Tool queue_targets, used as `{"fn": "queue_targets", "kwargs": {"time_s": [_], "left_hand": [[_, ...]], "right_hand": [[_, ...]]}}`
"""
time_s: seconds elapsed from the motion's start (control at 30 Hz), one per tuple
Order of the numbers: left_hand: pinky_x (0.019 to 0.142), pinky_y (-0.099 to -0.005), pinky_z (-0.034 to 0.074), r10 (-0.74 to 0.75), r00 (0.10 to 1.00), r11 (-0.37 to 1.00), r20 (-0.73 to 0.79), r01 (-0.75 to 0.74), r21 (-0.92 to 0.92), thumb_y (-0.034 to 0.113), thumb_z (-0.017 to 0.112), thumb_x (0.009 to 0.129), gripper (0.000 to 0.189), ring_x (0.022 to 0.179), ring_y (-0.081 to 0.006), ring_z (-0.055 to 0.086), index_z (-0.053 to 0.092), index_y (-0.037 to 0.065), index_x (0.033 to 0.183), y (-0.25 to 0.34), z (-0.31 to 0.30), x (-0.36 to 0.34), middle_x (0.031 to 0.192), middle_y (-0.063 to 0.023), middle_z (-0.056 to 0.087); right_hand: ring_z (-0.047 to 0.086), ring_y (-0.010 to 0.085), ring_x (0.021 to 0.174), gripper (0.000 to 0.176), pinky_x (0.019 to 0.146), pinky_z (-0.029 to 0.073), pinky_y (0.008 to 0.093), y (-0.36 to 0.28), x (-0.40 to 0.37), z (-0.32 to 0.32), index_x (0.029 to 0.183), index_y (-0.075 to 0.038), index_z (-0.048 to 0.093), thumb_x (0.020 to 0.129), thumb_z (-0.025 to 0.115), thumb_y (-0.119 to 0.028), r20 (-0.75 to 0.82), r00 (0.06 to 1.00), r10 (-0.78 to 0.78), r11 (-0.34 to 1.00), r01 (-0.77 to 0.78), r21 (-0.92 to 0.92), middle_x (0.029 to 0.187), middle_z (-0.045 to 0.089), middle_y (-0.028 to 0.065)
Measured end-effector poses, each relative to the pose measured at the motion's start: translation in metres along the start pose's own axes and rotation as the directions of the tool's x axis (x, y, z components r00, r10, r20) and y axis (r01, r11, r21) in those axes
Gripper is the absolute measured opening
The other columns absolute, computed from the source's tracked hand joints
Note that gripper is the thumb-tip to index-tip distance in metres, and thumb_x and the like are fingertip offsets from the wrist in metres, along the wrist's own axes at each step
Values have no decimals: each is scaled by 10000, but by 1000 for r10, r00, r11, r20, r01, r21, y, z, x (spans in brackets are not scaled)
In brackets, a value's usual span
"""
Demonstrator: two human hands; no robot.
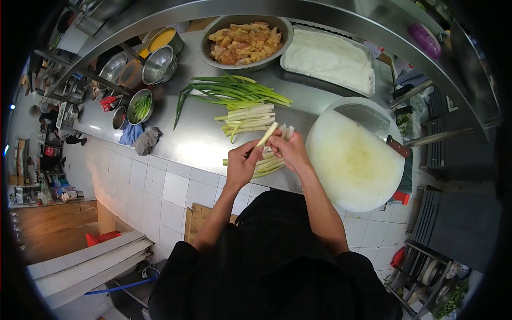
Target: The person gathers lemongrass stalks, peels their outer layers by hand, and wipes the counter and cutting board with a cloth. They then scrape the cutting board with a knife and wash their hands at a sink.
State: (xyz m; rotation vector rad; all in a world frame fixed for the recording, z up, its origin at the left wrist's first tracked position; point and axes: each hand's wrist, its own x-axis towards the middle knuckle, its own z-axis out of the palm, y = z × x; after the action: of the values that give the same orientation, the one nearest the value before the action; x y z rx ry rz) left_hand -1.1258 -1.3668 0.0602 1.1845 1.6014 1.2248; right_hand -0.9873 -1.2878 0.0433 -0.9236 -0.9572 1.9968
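My left hand [244,162] is closed around a scallion [268,134], whose pale end points up and to the right. Fingers of my right hand [288,151] pinch that stalk near its white end. Some whitish pieces show just above the right hand, possibly scallion skin. Beyond my hands lies a bundle of trimmed scallion whites [248,118]. Farther back are long green scallion leaves [234,89]. More scallion stalks [266,166] lie beneath and between my hands, partly covered by them.
To the right, a cleaver [373,125] rests on a round white cutting board [354,160]. At the back stand a bowl of raw meat [245,45] and a tray of white powder [328,60]. Metal bowls [159,65], red-handled scissors [109,102] and cloths [146,141] sit left. A shelf [320,12] overhangs.
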Motion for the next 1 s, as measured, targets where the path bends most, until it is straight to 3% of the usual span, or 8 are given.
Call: {"fn": "queue_targets", "kwargs": {"time_s": [0.2, 0.47, 0.57, 0.7, 0.83, 0.9, 0.93, 1.0], "left_hand": [[439, -194, 282, -265, 955, 878, 129, 295, -378, 146, 555, 918, 229, 513, -36, 394, 647, -22, 1044, -2, -3, 0, 630, -5, 536], [431, -209, 281, -382, 905, 653, 189, 409, -637, 148, 528, 928, 231, 464, -65, 357, 623, -26, 1046, -15, -7, -6, 616, -13, 500], [428, -214, 281, -384, 893, 601, 237, 436, -670, 155, 498, 938, 258, 461, -72, 354, 603, -44, 1065, -4, -18, -11, 611, -23, 501], [430, -217, 288, -351, 878, 484, 326, 468, -740, 165, 458, 950, 294, 467, -80, 369, 579, -64, 1090, -4, -33, -13, 611, -31, 505], [482, -239, 362, -368, 919, 794, 142, 390, -466, 195, 497, 936, 268, 517, -100, 427, 625, -16, 1044, -12, -39, -3, 641, -54, 544], [530, -260, 393, -158, 987, 985, 19, 159, -65, 169, 535, 909, 224, 570, -140, 494, 648, 14, 1025, -31, -37, 4, 669, -79, 579], [577, -282, 424, 113, 994, 928, -11, -101, 357, 143, 573, 882, 187, 623, -179, 562, 670, 43, 1006, -38, -34, 9, 698, -103, 613], [720, -345, 451, 263, 958, 796, 111, -281, 536, 102, 627, 810, 171, 756, -269, 610, 684, 67, 968, -48, -32, 23, 768, -114, 642]], "right_hand": [[524, 70, 559, 101, 454, 388, 245, 0, 0, 7, 827, -5, 616, 814, 645, -101, -125, 963, -239, 883, 162, -441, 742, 621, 28], [623, 357, 714, 201, 617, 505, 401, 8, 13, 2, 886, -18, 619, 698, 660, -75, 304, 712, -633, 281, 577, -767, 773, 642, 156], [628, 331, 693, 200, 619, 510, 378, -15, 29, -12, 876, -21, 624, 686, 669, -64, 19, 742, -670, 283, 279, -918, 779, 643, 169], [609, 156, 642, 166, 625, 494, 290, -89, -5, -31, 866, -19, 642, 714, 678, -76, -174, 652, -738, 514, 377, -771, 712, 636, 114], [603, 175, 817, 160, 696, 504, 279, -171, -114, -63, 885, 23, 611, 759, 656, 111, 42, 78, -996, 6, 526, -851, 887, 652, 136], [558, 121, 630, 139, 515, 436, 200, -196, -169, -98, 891, 29, 605, 780, 632, 107, -119, -172, -978, 12, 522, -853, 874, 649, 165], [520, 99, 570, 93, 477, 407, 210, -205, -192, -128, 869, 26, 609, 800, 624, 88, -88, -249, -964, -20, 400, -916, 852, 644, 156], [529, 92, 626, 48, 519, 422, 211, -209, -213, -172, 827, 24, 617, 807, 596, 63, -173, -374, -911, 111, 182, -977, 813, 643, 110]]}}
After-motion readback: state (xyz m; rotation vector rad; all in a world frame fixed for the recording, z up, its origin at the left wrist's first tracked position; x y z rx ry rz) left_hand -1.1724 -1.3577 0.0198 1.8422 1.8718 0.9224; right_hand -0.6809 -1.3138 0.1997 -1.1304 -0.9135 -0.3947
